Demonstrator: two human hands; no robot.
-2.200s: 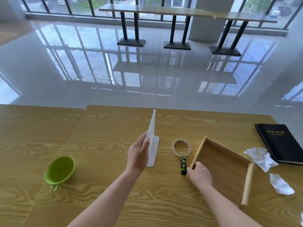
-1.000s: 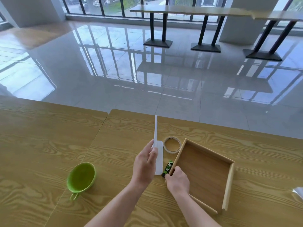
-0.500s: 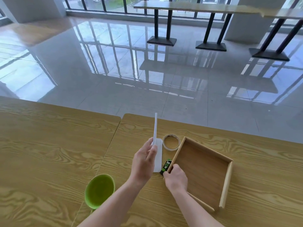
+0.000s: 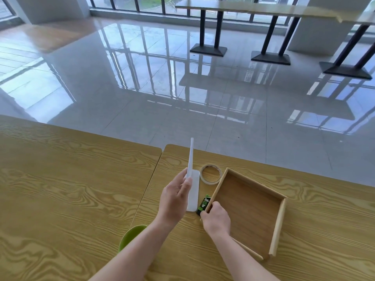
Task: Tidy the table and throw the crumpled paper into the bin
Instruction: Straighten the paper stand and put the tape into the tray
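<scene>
My left hand [image 4: 174,199] holds a thin white strip [image 4: 190,157] upright above the wooden table [image 4: 71,189]. A second white flat strip [image 4: 193,191] lies on the table just right of that hand. My right hand [image 4: 216,220] grips the near left edge of an empty wooden tray [image 4: 279,226], fingers curled over its rim. A small green and black tube [image 4: 204,202] lies against the tray's left wall, touching my right hand's fingers. A roll of tape [image 4: 211,173] lies flat beyond it. No crumpled paper or bin is in view.
A green bowl [image 4: 132,236] sits at the near table edge, partly hidden under my left forearm. A seam [image 4: 150,187] divides two joined tabletops. Beyond the table lies a shiny tiled floor with high tables [image 4: 269,11] by the windows.
The view has swung left: the notebook and crumpled papers on the right have left the frame. The tray has shifted against the green tube and nearer the tape. The left hand still holds the strip.
</scene>
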